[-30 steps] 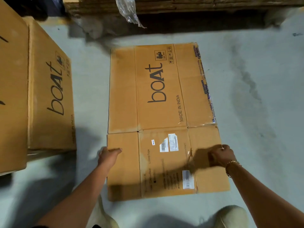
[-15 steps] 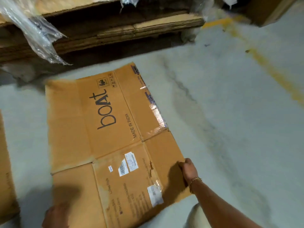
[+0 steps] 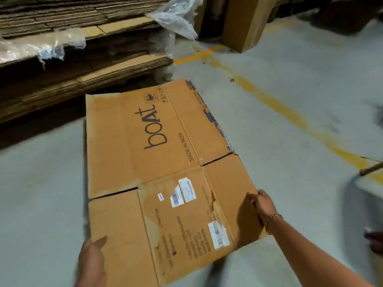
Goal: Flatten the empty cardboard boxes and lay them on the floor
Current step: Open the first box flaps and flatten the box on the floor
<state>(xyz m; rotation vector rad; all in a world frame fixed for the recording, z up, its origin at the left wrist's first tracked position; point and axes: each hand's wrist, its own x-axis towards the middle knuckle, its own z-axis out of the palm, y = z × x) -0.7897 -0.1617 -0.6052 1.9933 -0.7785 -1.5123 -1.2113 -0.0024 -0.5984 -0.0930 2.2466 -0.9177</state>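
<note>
A flattened brown cardboard box (image 3: 157, 162) printed "boAt" lies spread out over the grey floor, its near end apparently lifted slightly. My left hand (image 3: 92, 256) grips its near left edge, thumb on top. My right hand (image 3: 262, 204), with a gold bracelet at the wrist, grips the right edge of the near flap, fingers curled over the rim. White labels sit on the near middle panel.
A tall stack of flat cardboard sheets (image 3: 72, 65) with torn plastic wrap (image 3: 178, 17) stands behind the box. An upright carton (image 3: 244, 23) stands at the back right. A yellow floor line (image 3: 275, 104) runs diagonally on the right. Another person's foot (image 3: 375, 241) shows at the right edge.
The view has swung right and the box now sits skewed and appears slightly raised at my end. Both hands keep their hold on its edges. The upright boAt carton on the left has left the view.
</note>
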